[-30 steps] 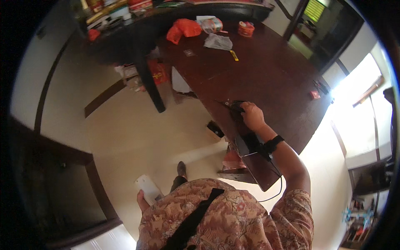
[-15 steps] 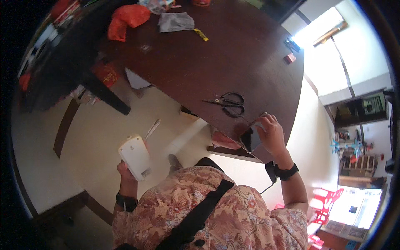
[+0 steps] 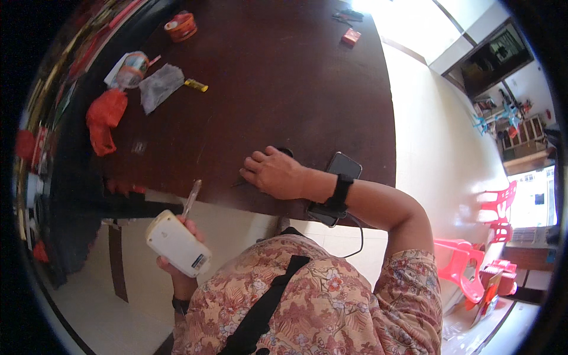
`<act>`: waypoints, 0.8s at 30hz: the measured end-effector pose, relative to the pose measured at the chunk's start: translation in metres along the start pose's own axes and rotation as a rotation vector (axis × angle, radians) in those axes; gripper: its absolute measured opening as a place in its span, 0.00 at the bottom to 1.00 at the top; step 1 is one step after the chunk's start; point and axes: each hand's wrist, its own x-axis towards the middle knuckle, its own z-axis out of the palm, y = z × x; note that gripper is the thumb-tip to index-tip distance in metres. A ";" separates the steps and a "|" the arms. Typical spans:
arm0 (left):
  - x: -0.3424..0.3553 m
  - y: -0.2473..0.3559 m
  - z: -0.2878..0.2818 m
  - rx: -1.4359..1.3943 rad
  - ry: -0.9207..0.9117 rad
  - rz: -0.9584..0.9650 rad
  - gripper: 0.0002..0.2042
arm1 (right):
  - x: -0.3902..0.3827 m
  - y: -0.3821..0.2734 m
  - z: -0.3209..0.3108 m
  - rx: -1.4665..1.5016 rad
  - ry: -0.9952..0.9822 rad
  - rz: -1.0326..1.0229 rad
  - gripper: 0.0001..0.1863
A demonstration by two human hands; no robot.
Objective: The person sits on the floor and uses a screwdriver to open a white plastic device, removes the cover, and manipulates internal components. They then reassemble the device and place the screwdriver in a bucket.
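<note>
In my left hand (image 3: pixel 198 232) is a cream-white rectangular plastic device (image 3: pixel 179 244), its back side up with a small label near the lower end. A slim, clear pen-like stick (image 3: pixel 191 200) pokes out from the same hand beyond the device. My right hand (image 3: pixel 275 173) is closed over a pair of black scissors on the dark table (image 3: pixel 254 89), covering most of them. Only a bit of the dark handle (image 3: pixel 286 152) shows past the knuckles. Beneath my right wrist lies a dark phone (image 3: pixel 344 167) near the table's front edge, partly hidden by the forearm.
At the table's left are a red plastic bag (image 3: pixel 106 118), a grey cloth (image 3: pixel 161 87), a plastic container (image 3: pixel 132 68) and a yellow packet (image 3: pixel 196 85). Farther back sit a red-orange tub (image 3: pixel 180 26) and a small red box (image 3: pixel 351 37). Pink chairs (image 3: pixel 458 266) stand right.
My right hand has left the phone, moved left and closed over the scissors. The phone now lies on the table. My left hand still holds the device and stick; the view has turned.
</note>
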 end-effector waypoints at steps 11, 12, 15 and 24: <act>0.027 -0.009 0.006 0.014 0.060 -0.014 0.44 | -0.013 0.043 -0.004 0.444 0.070 0.737 0.14; 0.032 -0.008 0.007 0.038 0.073 -0.032 0.45 | -0.021 0.047 -0.007 0.425 0.030 0.731 0.15; 0.053 -0.004 0.006 0.024 -0.019 -0.064 0.45 | -0.040 0.048 -0.013 0.207 -0.017 0.565 0.14; 0.101 0.013 0.014 0.003 -0.099 -0.203 0.46 | -0.042 0.035 -0.022 -0.028 0.027 0.182 0.09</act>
